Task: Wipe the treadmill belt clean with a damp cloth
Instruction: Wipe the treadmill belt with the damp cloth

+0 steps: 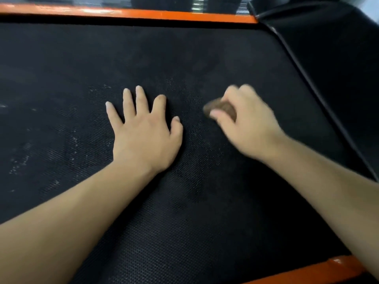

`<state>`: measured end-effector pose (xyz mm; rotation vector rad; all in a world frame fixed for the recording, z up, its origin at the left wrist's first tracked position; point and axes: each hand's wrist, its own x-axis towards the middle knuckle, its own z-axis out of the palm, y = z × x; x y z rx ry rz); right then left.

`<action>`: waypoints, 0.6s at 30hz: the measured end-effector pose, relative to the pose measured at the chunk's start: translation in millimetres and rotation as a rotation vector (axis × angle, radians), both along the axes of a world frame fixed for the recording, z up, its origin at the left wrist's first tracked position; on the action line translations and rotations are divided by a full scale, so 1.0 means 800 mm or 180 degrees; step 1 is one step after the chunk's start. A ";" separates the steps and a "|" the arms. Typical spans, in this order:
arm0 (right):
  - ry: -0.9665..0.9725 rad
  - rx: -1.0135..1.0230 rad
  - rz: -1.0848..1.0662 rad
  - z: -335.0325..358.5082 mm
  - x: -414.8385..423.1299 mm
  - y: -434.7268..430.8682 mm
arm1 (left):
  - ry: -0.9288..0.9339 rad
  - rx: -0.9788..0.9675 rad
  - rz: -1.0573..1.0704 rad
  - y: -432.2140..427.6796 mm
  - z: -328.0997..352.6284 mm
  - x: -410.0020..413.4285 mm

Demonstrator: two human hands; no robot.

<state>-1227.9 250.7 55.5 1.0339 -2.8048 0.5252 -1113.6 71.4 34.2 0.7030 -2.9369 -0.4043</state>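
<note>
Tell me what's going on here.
A person is cleaning a black treadmill belt by hand. The left hand lies flat on the belt with its fingers spread. The right hand grips a small brown wad of cloth low over the belt and is motion-blurred, as in a wiping stroke. Whitish specks show on the belt to the left, so that part looks unwiped. An orange rail runs along the far edge.
</note>
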 end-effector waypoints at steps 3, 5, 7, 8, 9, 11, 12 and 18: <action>-0.0184 -0.0102 0.0536 0.004 0.018 0.007 | 0.0008 -0.0047 0.0019 0.002 -0.001 0.000; -0.0002 -0.0036 0.0274 0.006 -0.031 -0.008 | 0.0009 -0.0063 0.0027 0.002 -0.002 -0.001; -0.0015 -0.0058 -0.0259 0.010 -0.092 -0.026 | 0.0009 -0.0091 0.0025 0.002 -0.001 -0.002; -0.0037 -0.0083 -0.0468 0.011 -0.110 -0.035 | 0.0004 -0.0100 0.0028 0.003 -0.001 -0.001; 0.0001 -0.0087 -0.0557 0.008 -0.117 -0.042 | -0.0001 -0.0105 0.0030 0.003 -0.001 -0.002; 0.0083 -0.0043 -0.0381 0.002 -0.098 -0.050 | -0.0021 -0.0094 0.0029 0.002 0.000 -0.002; 0.0101 -0.0034 -0.0178 -0.001 -0.080 -0.049 | -0.0041 -0.0082 0.0025 0.003 0.000 -0.003; 0.0192 0.0048 -0.0003 0.004 -0.130 -0.044 | -0.0083 -0.0062 0.0016 0.004 0.002 -0.003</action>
